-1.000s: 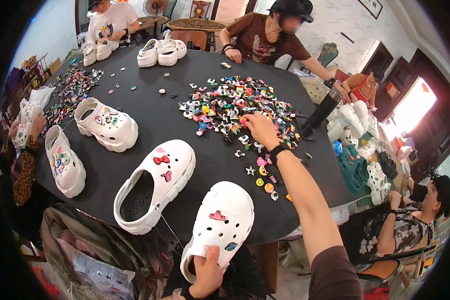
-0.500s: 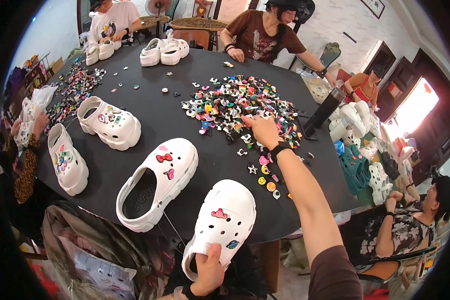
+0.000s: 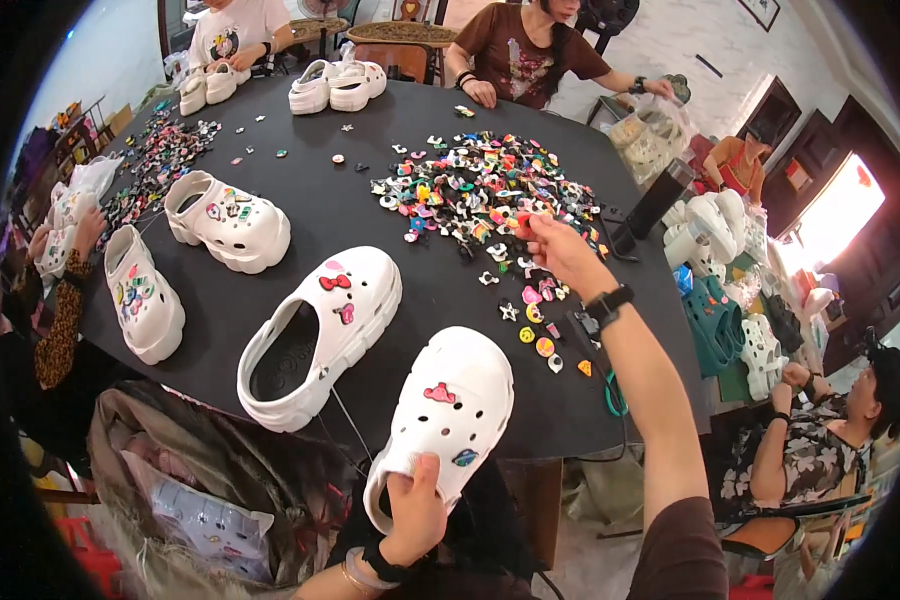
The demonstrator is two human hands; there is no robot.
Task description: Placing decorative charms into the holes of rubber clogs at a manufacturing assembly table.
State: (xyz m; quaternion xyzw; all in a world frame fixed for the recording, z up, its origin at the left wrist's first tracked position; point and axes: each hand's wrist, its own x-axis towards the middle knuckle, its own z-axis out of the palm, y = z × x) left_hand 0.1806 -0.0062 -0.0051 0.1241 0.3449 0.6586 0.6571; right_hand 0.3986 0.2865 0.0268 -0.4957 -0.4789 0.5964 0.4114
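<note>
My left hand grips a white clog at its heel opening, the thumb on top and the toe pointing away. That clog bears a red charm and a blue-green planet-like charm, with several bare holes around them. Over the near right side of a heap of colourful shoe charms, my right hand pinches a small red charm, its exact shape unclear. Left of the held clog lies another white clog, which carries a red bow charm and a pink one. A thin cord runs between these two clogs.
More decorated white clogs stand on the black table at left and far side. Loose charms, a dark cylinder and green-handled scissors are at right. Several people work around the table; a second charm heap lies far left.
My right hand has drawn back slightly from the heap, a red charm now showing between its fingers. My left hand still holds the clog. A co-worker's arm at the back now lifts a clear bag.
</note>
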